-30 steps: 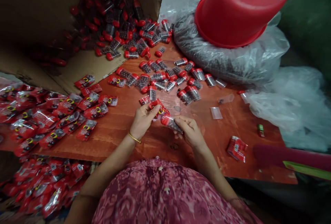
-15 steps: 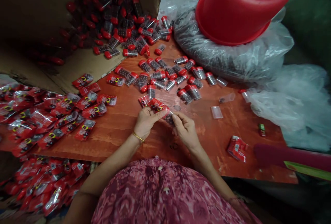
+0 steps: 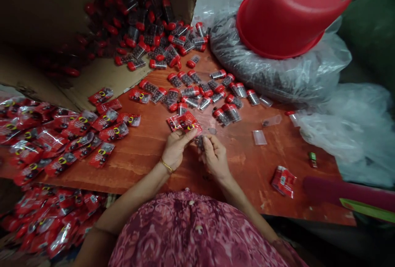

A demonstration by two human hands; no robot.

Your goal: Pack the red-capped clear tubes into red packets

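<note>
My left hand (image 3: 173, 148) is closed on a red printed packet (image 3: 189, 121), thumb on top. My right hand (image 3: 215, 156) pinches a small clear container of dark balls (image 3: 200, 143) beside the packet's near edge. Its lower end is hidden by my fingers, and I cannot tell whether it sits partly inside the packet. Another red packet (image 3: 173, 123) lies just beyond my left hand. Past both hands, several clear containers with red caps (image 3: 230, 112) are spread over the orange-red table (image 3: 148, 139).
Filled red packets (image 3: 61, 139) cover the table's left side; more lie below its edge. A cardboard box (image 3: 101, 77) spills red-capped containers. At the back right, an upturned red tub (image 3: 293, 16) rests on a plastic bag of dark balls (image 3: 262, 71). A folded red packet (image 3: 284, 181) lies right.
My right hand has shifted slightly left and down with the container. The red packet in my left hand now shows flatter and farther above the container. The view has shifted slightly.
</note>
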